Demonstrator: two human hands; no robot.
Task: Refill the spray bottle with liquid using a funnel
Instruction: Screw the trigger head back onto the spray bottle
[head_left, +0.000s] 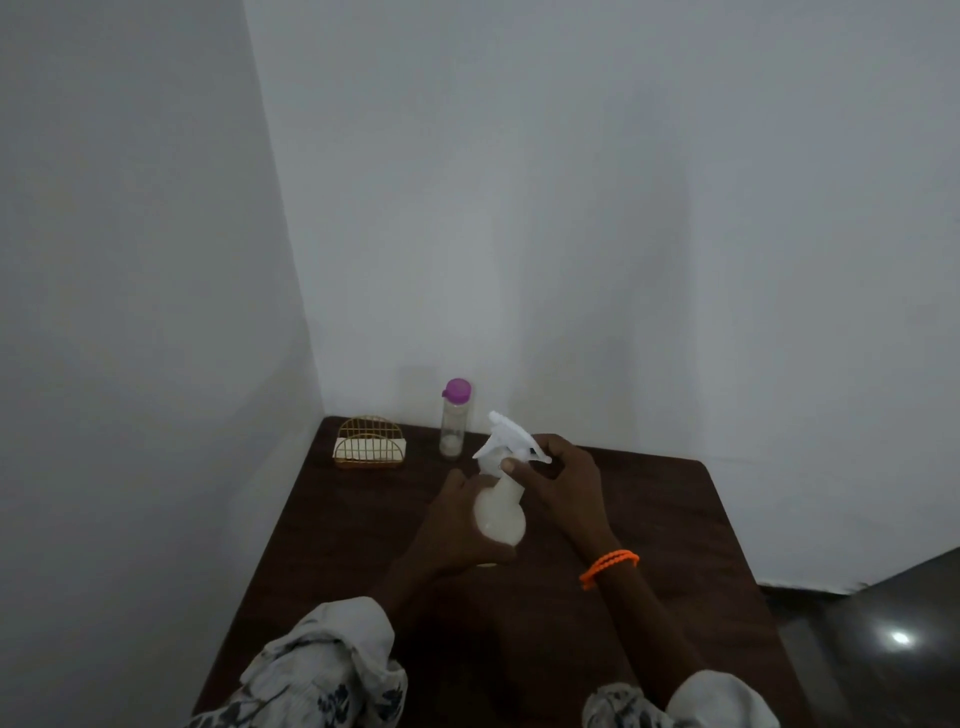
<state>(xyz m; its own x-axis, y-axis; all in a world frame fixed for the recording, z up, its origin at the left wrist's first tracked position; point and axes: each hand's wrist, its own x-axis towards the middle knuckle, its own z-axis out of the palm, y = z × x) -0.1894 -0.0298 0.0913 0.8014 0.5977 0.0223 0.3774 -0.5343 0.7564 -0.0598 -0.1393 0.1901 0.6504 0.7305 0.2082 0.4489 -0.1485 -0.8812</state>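
A white spray bottle (500, 512) stands tilted over the middle of the dark brown table (675, 519). My left hand (451, 525) grips its round body from the left. My right hand (563, 478) holds the white trigger head (506, 436) at the bottle's neck, thumb and fingers curled around it. A clear bottle with a purple cap (453, 418) stands upright at the back of the table, a little liquid at its bottom. No funnel is in view.
A gold wire holder (369, 441) with white paper sits at the table's back left corner. White walls close in at the back and left. A grey floor (883, 649) shows past the table's right edge.
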